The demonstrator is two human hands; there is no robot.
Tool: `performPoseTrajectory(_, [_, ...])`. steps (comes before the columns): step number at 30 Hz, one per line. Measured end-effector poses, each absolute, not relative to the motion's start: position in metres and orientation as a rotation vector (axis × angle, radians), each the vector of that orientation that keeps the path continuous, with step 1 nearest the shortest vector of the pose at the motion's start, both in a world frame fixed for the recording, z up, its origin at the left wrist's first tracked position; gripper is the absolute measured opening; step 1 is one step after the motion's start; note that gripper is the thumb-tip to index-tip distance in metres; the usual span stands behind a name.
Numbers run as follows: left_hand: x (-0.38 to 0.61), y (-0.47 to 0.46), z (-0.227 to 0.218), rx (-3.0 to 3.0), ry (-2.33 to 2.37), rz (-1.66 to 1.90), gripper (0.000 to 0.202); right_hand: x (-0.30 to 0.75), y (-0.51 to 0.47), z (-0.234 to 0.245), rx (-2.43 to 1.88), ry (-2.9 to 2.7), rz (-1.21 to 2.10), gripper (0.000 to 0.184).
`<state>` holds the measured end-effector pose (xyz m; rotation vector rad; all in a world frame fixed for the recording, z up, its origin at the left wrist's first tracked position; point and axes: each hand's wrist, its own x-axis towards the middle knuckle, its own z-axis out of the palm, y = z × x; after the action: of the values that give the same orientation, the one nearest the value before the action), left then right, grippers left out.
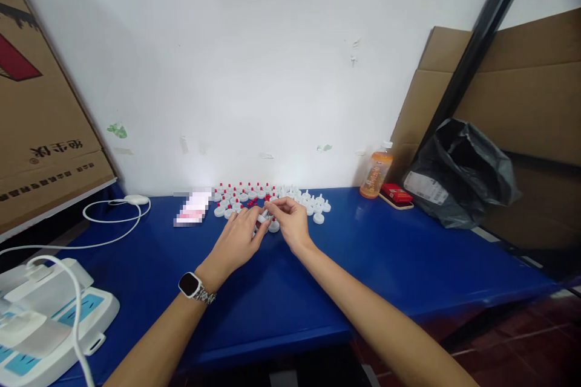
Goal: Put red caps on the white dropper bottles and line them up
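Observation:
My left hand [238, 234], with a watch on its wrist, is closed on a white nozzle cap [263, 216] that lies tilted in its fingers. Thumb and fingers of my right hand [293, 224] pinch together at the cap's narrow tip; whatever is between them is too small and hidden to make out. Left of and behind the hands stand several white caps with red tips [220, 211]. A few loose red tips [252, 201] lie among them. On the right are several plain white nozzle caps [318, 217] without red.
A blue table [363, 266] runs along a white wall. Far right are an orange drink bottle [376, 172], a red box [396, 193] and a grey plastic bag [458, 175]. A white power strip [95, 308] with cables sits at front left, below a cardboard box [49, 127].

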<state>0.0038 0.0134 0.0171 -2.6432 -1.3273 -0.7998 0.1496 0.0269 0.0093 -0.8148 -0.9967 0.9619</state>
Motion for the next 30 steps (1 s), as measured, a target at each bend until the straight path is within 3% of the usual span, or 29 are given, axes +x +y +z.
performPoseTrajectory(16, [0.003,0.015,0.01,-2.559,-1.199,-0.919,0.022,0.138,0.017,0.007,-0.78,-1.167,0.827,0.024])
performPoseTrajectory(23, [0.009,0.011,0.008,-2.684,-1.23,-0.966,0.025,0.163,0.025,0.006,-0.772,-1.352,0.962,0.027])
performPoseTrajectory(26, [0.009,0.012,0.007,-2.765,-1.238,-0.996,0.034,0.186,0.027,0.006,-0.788,-1.471,1.039,0.027])
performPoseTrajectory(30, [0.009,0.016,0.001,-2.602,-1.288,-1.012,0.054,0.218,0.031,0.015,-0.995,-1.565,0.672,0.016])
